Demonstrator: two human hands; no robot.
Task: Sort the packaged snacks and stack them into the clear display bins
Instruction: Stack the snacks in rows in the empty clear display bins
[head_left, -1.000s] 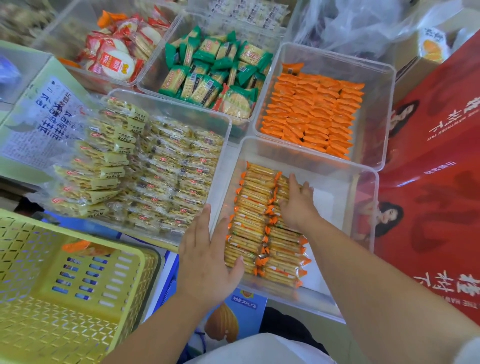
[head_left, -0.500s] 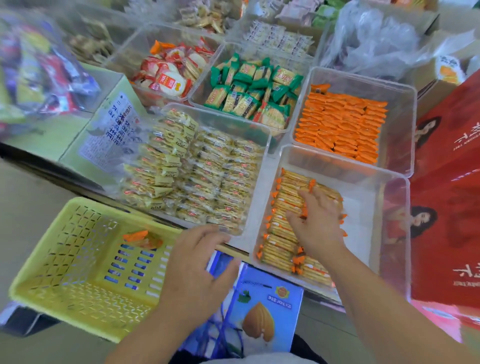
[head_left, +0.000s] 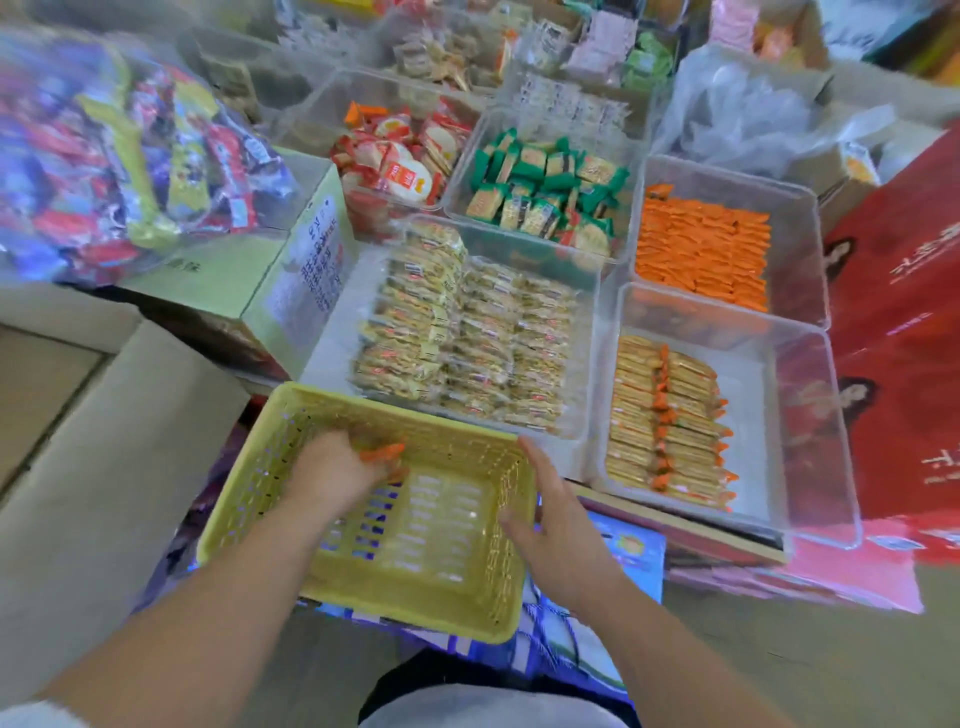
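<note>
Beside clear bins (head_left: 802, 415), one basket (head_left: 363, 404): left fingers (head_left: 378, 472) clamp one packet (head_left: 383, 451) (orange-ended), right fingers (head_left: 537, 460) straight.

both forearms are bare, and so are the left hand (head_left: 332, 475) and right hand (head_left: 558, 540). a pale white sleeve edge (head_left: 31, 714) shows at 7 o'clock. at 6 o'clock there is a light grey-white garment (head_left: 493, 709), with a strip of dark fabric (head_left: 410, 680) just above it.

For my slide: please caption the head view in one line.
Left hand grasps a snack in the yellow basket; right hand touches its rim.
</note>
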